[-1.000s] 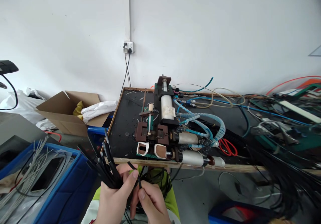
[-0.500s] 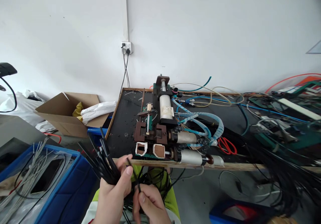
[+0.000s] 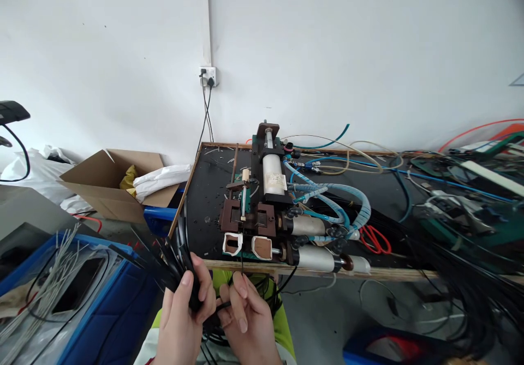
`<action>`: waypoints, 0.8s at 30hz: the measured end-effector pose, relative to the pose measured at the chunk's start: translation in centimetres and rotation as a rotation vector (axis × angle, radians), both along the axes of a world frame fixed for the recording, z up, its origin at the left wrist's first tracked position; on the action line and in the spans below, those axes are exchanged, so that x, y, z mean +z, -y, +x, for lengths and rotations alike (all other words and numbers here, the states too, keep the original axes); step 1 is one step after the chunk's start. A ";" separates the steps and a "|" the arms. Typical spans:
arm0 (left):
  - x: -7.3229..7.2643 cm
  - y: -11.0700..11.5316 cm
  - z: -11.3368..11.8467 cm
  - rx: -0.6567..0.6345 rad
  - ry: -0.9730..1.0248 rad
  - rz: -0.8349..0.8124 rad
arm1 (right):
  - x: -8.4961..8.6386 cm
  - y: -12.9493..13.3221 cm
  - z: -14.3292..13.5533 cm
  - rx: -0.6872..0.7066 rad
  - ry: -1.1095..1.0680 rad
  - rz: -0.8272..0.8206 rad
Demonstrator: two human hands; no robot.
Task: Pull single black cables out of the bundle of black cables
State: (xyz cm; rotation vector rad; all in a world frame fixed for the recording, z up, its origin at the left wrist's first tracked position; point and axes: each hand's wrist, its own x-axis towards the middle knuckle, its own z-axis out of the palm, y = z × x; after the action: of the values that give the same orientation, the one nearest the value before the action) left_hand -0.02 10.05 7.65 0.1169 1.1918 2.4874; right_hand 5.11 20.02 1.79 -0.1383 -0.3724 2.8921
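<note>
My left hand (image 3: 186, 305) is wrapped round a bundle of black cables (image 3: 180, 256), whose ends fan out up and to the left. Close beside it, my right hand (image 3: 248, 313) pinches a black cable near its end, below the bench edge. A thin dark length (image 3: 242, 264) rises from those fingertips into the gap between the two white-edged jaws (image 3: 262, 247) of a pneumatic machine (image 3: 274, 174). Whether its tip touches the jaws I cannot tell. More black cables (image 3: 272, 288) hang over my lap, partly hidden by the hands.
The machine stands on a black bench (image 3: 204, 190) with a wooden edge. Blue hoses (image 3: 360, 201) and a red coiled cord (image 3: 374, 239) lie to its right, with a black cable heap (image 3: 454, 288) beyond. At left are a blue bin (image 3: 110, 294) and a cardboard box (image 3: 110, 185).
My right hand has moved slightly up and right, bringing a thin cable end up to the jaws. The left hand has tilted and its fingers now curl further round the bundle.
</note>
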 end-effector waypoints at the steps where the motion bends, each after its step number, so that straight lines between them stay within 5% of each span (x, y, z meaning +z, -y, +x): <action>1: -0.2 0.0 0.1 0.028 -0.004 -0.025 | 0.0 0.0 0.0 0.002 0.002 -0.010; 10: -0.2 -0.5 0.7 0.102 -0.144 -0.122 | 0.4 0.1 0.0 0.028 0.065 0.004; 24: -0.4 -0.3 0.9 0.058 0.001 -0.124 | 0.9 0.1 0.1 0.023 0.055 -0.012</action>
State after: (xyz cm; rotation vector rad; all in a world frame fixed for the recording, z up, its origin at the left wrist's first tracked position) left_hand 0.89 10.36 7.25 0.0482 1.3631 2.4546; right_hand 5.23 19.94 2.68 -0.2177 -0.3685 2.9186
